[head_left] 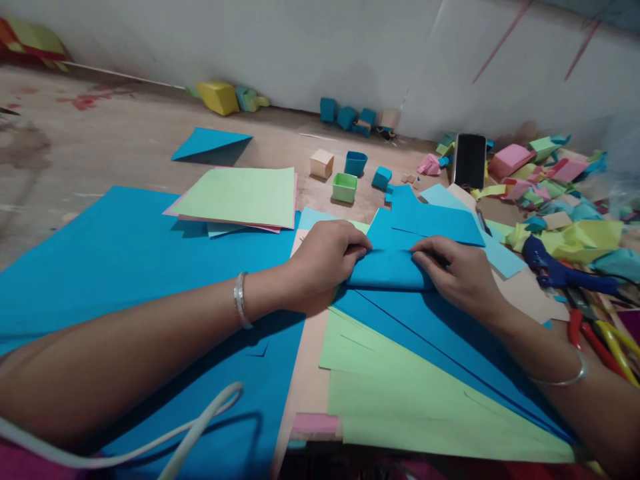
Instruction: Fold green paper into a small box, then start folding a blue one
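Observation:
Between my two hands is a folded piece of blue paper (390,268), its rounded fold facing me. My left hand (333,257) pinches its left end between thumb and fingers. At the right end, my right hand (457,270) pinches the same edge. Just beyond it lie cut pieces of blue paper (440,222). Underneath are blue sheets (450,347) and green sheets (400,407). To the left, a large blue sheet (150,267) spreads under my left forearm.
A stack of pastel sheets (245,197) lies at left. Small paper boxes (345,188) stand behind. A phone (469,161), paper scraps (560,193), a blue glue gun (565,270) and yellow-handled scissors (615,347) crowd the right. A white cable (205,420) loops in front.

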{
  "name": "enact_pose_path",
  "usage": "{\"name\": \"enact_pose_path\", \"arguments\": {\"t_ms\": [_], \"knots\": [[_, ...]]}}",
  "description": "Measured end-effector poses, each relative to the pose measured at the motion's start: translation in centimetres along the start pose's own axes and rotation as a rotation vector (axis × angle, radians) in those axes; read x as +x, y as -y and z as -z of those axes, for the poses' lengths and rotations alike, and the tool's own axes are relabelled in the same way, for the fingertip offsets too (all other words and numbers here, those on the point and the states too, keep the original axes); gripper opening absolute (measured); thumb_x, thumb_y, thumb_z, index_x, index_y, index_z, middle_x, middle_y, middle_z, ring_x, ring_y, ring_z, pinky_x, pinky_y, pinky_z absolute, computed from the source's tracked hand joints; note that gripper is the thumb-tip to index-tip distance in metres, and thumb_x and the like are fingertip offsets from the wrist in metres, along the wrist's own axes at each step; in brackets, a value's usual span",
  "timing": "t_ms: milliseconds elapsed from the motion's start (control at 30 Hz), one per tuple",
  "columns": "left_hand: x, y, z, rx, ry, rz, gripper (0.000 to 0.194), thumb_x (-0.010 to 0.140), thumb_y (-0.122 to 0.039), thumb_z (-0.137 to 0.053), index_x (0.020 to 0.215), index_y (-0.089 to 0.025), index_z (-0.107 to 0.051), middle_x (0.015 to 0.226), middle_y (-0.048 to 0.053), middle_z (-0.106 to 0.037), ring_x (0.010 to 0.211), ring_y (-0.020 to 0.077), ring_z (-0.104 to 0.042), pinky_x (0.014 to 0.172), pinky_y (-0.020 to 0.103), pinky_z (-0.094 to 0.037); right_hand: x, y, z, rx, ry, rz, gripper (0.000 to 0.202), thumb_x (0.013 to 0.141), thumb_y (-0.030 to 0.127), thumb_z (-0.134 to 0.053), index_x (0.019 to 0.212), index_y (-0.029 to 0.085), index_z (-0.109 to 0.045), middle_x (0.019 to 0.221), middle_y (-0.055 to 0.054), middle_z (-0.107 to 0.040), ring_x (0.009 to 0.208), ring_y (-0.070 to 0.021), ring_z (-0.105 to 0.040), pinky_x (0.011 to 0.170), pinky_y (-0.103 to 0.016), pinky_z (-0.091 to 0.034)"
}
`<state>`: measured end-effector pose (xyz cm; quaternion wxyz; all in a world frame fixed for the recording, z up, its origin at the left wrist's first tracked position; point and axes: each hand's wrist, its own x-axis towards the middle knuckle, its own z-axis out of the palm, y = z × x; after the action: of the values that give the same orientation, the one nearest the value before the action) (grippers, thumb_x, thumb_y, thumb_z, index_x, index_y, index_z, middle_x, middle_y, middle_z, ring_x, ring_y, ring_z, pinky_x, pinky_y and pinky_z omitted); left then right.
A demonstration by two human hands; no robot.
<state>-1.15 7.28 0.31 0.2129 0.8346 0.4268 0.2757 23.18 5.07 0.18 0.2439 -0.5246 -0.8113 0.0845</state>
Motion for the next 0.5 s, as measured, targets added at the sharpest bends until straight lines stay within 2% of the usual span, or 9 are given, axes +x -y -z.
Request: {"name": "enact_pose_path", "arguments": {"t_ms": [167, 267, 400, 500], "knots": [[0.3, 0.5, -0.4, 0.114, 0.036, -0.067, 0.018, 0.085, -0.012, -0.058, 0.091, -0.016, -0.075, 0.089, 0.006, -0.069, 0.081, 0.0185, -0.062, 0.072, 0.029, -0.047, 0.3, 0.2, -0.7, -0.116, -0.026, 0.072, 0.014, 0.087, 0.026, -0.053, 0.077, 0.019, -0.060, 0.073, -0.005, -0.063, 0.067, -0.0178, -0.056, 0.059, -0.029, -0.038], [0.6, 1.1, -0.5, 0.091, 0.047, -0.120, 0.025, 0.087, -0.010, -0.054, 0.101, -0.018, -0.073, 0.090, 0.006, -0.066, 0.084, 0.0181, -0.060, 0.070, 0.027, -0.045, 0.5, 0.1, -1.0, -0.141, -0.012, 0.082, 0.013, 0.085, 0.025, -0.054, 0.075, 0.019, -0.058, 0.071, -0.005, -0.061, 0.066, -0.0178, -0.054, 0.059, -0.028, -0.037], [0.9, 1.9, -0.4, 0.099, 0.146, -0.228, 0.035, 0.084, -0.007, -0.049, 0.101, -0.025, -0.075, 0.082, 0.005, -0.058, 0.075, 0.0164, -0.055, 0.062, 0.026, -0.042, 0.6, -0.2, -1.0, -0.117, -0.001, 0.013, 0.008, 0.083, 0.027, -0.059, 0.080, 0.020, -0.058, 0.068, -0.001, -0.058, 0.062, -0.0159, -0.053, 0.057, -0.027, -0.037], [1.0, 2.2, -0.3, 0.147, 0.183, -0.286, 0.036, 0.085, -0.009, -0.049, 0.104, -0.027, -0.074, 0.082, 0.006, -0.056, 0.072, 0.0172, -0.053, 0.060, 0.027, -0.040, 0.7, -0.2, -1.0, -0.094, -0.005, -0.037, 0.011, 0.081, 0.030, -0.061, 0.081, 0.020, -0.057, 0.065, 0.000, -0.056, 0.058, -0.0148, -0.051, 0.054, -0.026, -0.036]]}}
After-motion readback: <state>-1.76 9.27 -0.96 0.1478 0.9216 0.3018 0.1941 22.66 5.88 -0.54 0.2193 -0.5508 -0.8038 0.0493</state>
